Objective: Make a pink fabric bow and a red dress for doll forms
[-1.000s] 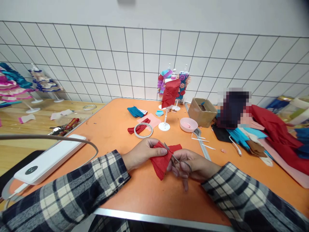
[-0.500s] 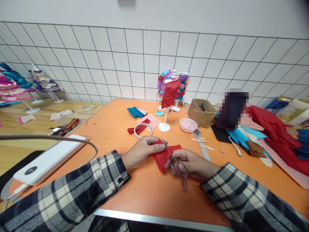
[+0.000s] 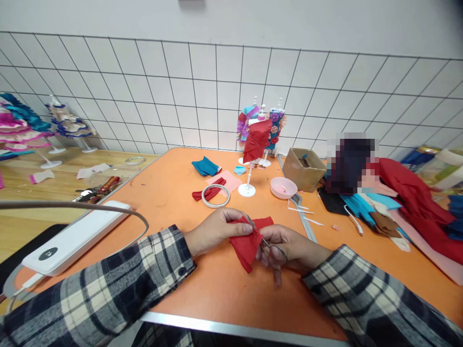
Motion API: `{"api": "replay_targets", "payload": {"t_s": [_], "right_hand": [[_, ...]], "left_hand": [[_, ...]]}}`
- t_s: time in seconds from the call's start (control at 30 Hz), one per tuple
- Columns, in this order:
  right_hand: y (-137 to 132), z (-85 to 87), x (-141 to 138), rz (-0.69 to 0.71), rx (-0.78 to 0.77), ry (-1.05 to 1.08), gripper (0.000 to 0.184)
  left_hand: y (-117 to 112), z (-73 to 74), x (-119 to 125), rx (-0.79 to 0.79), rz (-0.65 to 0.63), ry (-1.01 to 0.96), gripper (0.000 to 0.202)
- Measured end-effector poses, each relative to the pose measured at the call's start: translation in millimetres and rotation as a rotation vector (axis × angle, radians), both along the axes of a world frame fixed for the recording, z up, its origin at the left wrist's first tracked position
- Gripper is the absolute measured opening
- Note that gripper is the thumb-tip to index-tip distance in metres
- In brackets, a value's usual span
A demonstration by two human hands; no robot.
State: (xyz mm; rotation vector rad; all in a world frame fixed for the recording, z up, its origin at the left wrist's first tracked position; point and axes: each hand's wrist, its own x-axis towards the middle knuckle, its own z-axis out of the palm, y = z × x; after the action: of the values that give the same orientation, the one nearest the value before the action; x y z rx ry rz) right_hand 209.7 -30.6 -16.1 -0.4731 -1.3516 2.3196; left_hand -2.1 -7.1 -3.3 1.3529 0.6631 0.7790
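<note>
My left hand (image 3: 221,228) pinches a piece of red crepe paper (image 3: 246,248) between thumb and fingers, above the table's near half. In my right hand (image 3: 284,246) are small metal scissors (image 3: 266,244), fingers through the handle loops. The blades lie at the paper, partly covered by its folds. Part of the red paper spreads behind both hands. Straight ahead stands a small dress form (image 3: 257,140) wrapped in red paper on a white stand. A roll of tape (image 3: 216,195) lies beyond my left hand, over crumpled red strips (image 3: 202,193).
On the right are a cardboard box (image 3: 304,168), a pink bowl (image 3: 284,187), white paper strips (image 3: 313,221) and heaped coloured paper (image 3: 415,202). A white power strip (image 3: 77,238) with a cable lies left. Folded teal paper (image 3: 206,166) sits at the back.
The red paper in my left hand has shifted, its lower corner now hanging a little lower. The scissors sit deeper in its folds, with less blade showing.
</note>
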Motion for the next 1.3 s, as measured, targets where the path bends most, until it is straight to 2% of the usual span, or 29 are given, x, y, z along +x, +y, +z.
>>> {"api": "replay_targets", "payload": {"t_s": [0.57, 1.13, 1.3], "right_hand": [[-0.1, -3.9, 0.9, -0.025, 0.001, -0.045, 0.042], [-0.5, -4.3, -1.3, -0.080, 0.009, -0.119, 0.050], [-0.7, -2.7, -1.9, -0.074, -0.002, -0.120, 0.052]], "left_hand": [[0.4, 1.8, -1.0, 0.111, -0.032, 0.105, 0.028], [0.4, 8.1, 0.5, 0.187, -0.031, 0.213, 0.027], [1.3, 6.0, 0.1, 0.219, -0.039, 0.219, 0.025]]}}
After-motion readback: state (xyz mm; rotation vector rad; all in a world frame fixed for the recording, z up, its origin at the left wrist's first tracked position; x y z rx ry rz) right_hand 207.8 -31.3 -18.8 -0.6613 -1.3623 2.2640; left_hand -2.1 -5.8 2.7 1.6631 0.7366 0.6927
